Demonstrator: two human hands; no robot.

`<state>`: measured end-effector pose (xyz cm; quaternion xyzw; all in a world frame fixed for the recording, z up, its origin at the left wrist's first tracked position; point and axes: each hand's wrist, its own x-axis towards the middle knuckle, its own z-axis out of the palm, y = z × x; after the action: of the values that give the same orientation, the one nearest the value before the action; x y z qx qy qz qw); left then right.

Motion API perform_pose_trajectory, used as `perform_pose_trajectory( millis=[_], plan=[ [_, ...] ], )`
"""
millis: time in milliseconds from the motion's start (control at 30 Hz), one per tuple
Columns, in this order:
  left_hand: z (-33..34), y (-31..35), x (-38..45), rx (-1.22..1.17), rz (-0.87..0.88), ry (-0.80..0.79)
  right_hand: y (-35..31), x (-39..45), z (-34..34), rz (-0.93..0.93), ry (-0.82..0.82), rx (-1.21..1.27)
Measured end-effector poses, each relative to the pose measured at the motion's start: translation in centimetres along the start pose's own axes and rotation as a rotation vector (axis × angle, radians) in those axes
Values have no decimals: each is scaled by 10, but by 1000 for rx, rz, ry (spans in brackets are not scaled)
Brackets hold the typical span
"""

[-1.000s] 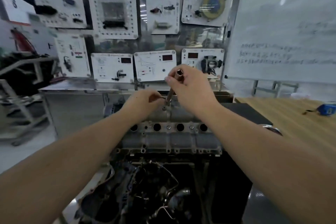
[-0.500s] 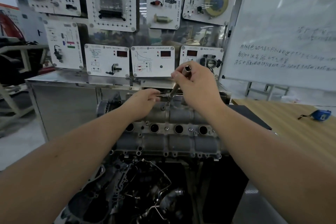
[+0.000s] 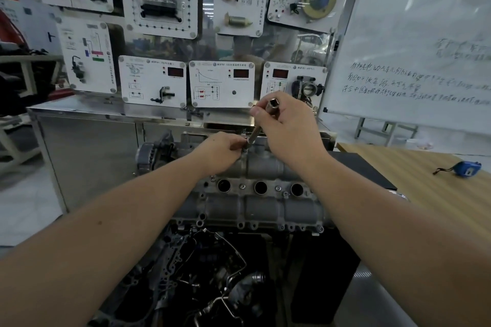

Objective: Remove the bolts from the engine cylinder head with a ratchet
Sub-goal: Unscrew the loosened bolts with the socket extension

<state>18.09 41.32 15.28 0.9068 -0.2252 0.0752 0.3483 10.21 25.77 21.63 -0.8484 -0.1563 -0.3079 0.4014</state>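
The right hand [image 3: 288, 125] grips a slim silver metal extension bar [image 3: 259, 125], tilted, its lower tip on the far top of the grey cast-metal cylinder head [image 3: 252, 194]. The left hand [image 3: 221, 151] pinches that lower tip.

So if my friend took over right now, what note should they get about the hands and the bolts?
Right hand grips the socket extension bar, which stands tilted with its lower end on a bolt at the far edge of the cylinder head.
Left hand pinches the bar's lower end with its fingers, steadying it there.
Done: no loose bolts are in view.
Left: several bolts still sit between the round holes and along the near edge.
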Motion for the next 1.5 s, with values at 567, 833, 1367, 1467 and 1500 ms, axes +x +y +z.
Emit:
perform_pose_trajectory(
  millis=[567,833,1367,1467,1500],
  plan=[
    [7,-2,1,87,22,112,-9,-8,-1,-123,-200,-84],
    [9,-4,0,20,75,68,-27,9,-5,-78,-262,-358],
    [31,-7,7,239,127,339,-75,8,-14,-363,-466,-1061],
    [36,-7,9,241,104,434,-71,10,-19,-353,-582,-1049],
    [38,-8,10,246,106,441,-66,8,-21,-367,-590,-976]
  ],
)
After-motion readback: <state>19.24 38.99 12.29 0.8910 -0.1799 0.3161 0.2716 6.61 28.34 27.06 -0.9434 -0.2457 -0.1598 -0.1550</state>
